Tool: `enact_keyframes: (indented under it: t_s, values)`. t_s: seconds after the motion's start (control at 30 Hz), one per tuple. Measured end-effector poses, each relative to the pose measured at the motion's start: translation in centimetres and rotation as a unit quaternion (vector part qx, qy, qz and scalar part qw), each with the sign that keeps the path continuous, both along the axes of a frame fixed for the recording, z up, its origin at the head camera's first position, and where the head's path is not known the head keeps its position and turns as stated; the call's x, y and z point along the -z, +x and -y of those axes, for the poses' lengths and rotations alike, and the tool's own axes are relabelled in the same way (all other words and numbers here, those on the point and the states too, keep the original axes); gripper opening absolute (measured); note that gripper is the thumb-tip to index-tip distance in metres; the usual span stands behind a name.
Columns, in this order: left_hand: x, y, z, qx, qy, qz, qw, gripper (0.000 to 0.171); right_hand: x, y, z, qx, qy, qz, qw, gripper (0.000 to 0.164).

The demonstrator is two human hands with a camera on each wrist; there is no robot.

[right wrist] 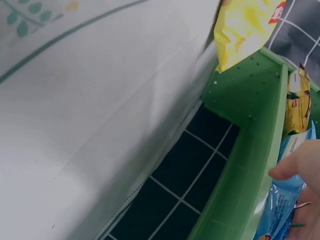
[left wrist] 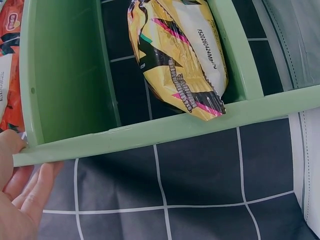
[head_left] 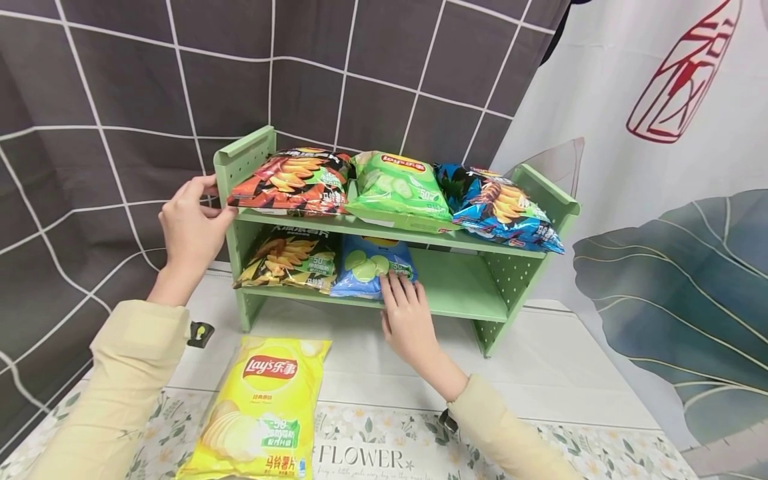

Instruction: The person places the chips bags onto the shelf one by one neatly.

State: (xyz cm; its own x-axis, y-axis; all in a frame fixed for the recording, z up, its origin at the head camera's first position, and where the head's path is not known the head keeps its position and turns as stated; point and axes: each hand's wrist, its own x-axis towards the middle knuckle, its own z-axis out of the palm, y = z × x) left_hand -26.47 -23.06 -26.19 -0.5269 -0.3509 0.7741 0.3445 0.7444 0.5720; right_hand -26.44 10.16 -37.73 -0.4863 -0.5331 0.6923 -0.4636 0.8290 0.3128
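Note:
A green two-tier shelf [head_left: 462,287] holds chip bags on both levels. My left hand [head_left: 195,227] grips the shelf's left side panel, its thumb in front and the fingers behind; in the left wrist view that hand [left wrist: 27,187] has the green edge between thumb and fingers. On the lower tier lies a blue chip bag [head_left: 365,263] with lime pictures. The extended fingers of my right hand [head_left: 411,323] rest on its front right part. In the right wrist view the thumb is close to the shelf's front edge, above the blue bag [right wrist: 282,207]; the other fingers are partly hidden.
A gold-and-black chip bag [head_left: 291,263] sits left of the blue one. Along the top tier are a red bag [head_left: 294,180], a green bag [head_left: 399,190] and a dark blue bag [head_left: 504,207]. A yellow chip bag [head_left: 258,400] lies on the table in front.

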Motion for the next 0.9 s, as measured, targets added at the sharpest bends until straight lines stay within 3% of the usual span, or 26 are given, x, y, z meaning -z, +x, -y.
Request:
enact_keyframes:
  t_s: [0.17, 0.43, 0.6, 0.9]
  values:
    - [0.0, 0.0, 0.0, 0.001, -0.001, -0.001, 1.0, 0.039, -0.1, 0.5, -0.1, 0.012, 0.013, 0.059, 0.998, 0.077]
    - [0.1, 0.0, 0.0, 0.002, -0.005, 0.003, 1.0, 0.04, -0.2, 1.2, -0.1, 0.008, -0.014, 0.129, 0.992, 0.08]
    - [0.2, 0.1, -0.1, 0.004, -0.004, 0.0, 1.0, 0.041, -0.1, 1.6, -0.1, -0.009, -0.035, 0.121, 0.992, 0.077]
    - [0.3, 0.0, 0.1, 0.003, -0.003, -0.003, 1.0, 0.042, -0.2, 3.1, 1.1, -0.1, -0.056, 0.077, 0.99, 0.07]
